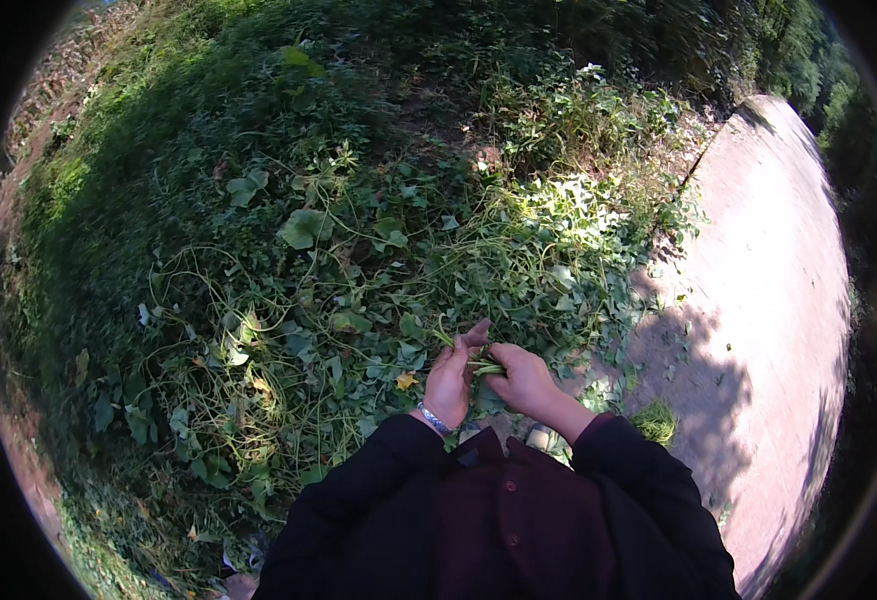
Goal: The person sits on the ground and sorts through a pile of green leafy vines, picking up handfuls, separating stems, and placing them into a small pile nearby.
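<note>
Both of my hands meet in front of my body, above a mass of cut vines. My left hand [450, 381], with a patterned bracelet at the wrist, holds thin green stems between thumb and fingers. A small bunch of green stems [488, 368] runs from there into my right hand [522, 379], whose fingers are closed around it. Part of the bunch is hidden by my fingers. Below and around the hands lie leafy green vines [378, 300] with long bare stems. A yellow leaf [406, 380] lies left of my left hand.
A pale concrete path [768, 247] runs along the right, partly in shade. A pile of green stems [654, 422] lies on it near my right elbow. My shoes [538, 436] show below my hands. Dense shrubs [596, 37] stand at the top; a grassy slope [108, 172] is on the left.
</note>
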A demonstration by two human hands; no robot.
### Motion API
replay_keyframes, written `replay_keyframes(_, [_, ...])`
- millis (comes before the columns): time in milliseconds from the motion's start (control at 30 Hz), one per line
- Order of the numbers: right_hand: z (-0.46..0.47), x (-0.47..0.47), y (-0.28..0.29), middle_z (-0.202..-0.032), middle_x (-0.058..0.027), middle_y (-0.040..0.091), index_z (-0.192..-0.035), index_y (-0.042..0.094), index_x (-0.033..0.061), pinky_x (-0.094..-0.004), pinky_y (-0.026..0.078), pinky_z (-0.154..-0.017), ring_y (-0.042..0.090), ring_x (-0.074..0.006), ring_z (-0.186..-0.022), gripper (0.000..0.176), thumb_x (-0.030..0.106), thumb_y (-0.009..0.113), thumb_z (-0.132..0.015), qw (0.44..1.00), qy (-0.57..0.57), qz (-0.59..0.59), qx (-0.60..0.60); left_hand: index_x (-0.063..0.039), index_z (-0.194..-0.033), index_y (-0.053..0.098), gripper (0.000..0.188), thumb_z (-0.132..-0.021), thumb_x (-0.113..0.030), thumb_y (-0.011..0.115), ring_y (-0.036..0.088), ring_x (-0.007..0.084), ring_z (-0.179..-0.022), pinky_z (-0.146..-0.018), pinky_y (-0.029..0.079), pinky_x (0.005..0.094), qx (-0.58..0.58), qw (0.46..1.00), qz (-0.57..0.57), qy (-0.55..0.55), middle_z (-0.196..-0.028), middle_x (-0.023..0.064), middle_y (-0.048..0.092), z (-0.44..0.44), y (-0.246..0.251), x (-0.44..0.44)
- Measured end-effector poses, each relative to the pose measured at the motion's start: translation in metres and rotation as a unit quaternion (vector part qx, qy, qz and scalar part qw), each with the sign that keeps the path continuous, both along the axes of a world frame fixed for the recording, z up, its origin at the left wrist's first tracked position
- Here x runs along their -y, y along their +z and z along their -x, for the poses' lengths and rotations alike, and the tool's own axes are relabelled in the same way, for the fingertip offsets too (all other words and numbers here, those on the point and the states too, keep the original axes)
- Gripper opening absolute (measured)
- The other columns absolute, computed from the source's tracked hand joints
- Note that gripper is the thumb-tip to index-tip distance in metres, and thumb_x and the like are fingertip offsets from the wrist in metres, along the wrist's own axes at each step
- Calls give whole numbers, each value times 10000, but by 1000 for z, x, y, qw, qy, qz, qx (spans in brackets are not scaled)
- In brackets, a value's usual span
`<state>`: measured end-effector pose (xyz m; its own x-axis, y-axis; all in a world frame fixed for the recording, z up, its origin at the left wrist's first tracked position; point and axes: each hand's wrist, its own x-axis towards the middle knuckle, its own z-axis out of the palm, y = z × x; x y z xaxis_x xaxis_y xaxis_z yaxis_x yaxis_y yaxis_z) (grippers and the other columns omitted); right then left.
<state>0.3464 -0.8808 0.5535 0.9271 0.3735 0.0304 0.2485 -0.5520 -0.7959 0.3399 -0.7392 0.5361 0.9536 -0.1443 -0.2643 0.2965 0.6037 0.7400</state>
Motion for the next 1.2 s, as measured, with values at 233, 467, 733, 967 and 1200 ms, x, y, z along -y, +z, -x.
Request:
replay_keyframes(233, [-11, 15, -7, -859, -116, 573, -962, 570, 88, -391, 474, -698, 573, -318, -825, 235, 141, 547, -734, 998, -41, 39, 7, -49, -1079, 482, 298, -979, -265, 303, 410, 192, -1195, -972, 335, 346, 8, 997, 72, 6, -1346, 80, 399, -5, 0, -10])
replay_keyframes(467, [-28, 35, -13, -991, -113, 568, -1007, 609, 89, -347, 478, -753, 572, -297, -895, 285, 142, 599, -727, 997, -71, -6, 32, -75, -1059, 494, 292, -974, -296, 323, 381, 167, -1230, -969, 329, 321, 20, 990, 140, 29, -1390, 49, 353, -15, 6, -27])
replay_keyframes(733, [-19, 12, -4, -1006, -91, 572, -1052, 594, 120, -334, 475, -772, 577, -269, -926, 337, 160, 636, -720, 996, 87, -6, 5, -55, -1047, 497, 298, -976, -279, 314, 356, 199, -1255, -971, 339, 337, 19, 991, 135, 2, -1394, 76, 342, -9, 7, -16])
replay_keyframes(967, [-10, 9, -14, -930, -156, 610, -1071, 557, 66, -370, 476, -750, 590, -327, -850, 346, 91, 563, -725, 988, 122, -72, -60, -73, -1068, 494, 299, -962, -308, 342, 360, 249, -1250, -1001, 307, 401, -7, 994, 105, 12, -1373, 84, 368, -4, -8, -16])
replay_keyframes(1200, [-10, 10, -21, -895, -144, 603, -1070, 565, 87, -362, 477, -731, 590, -323, -832, 342, 70, 539, -729, 993, 86, -75, -37, -75, -1066, 480, 288, -969, -293, 318, 366, 231, -1253, -997, 315, 394, -5, 992, 127, -11, -1356, 68, 397, -1, -11, -12])
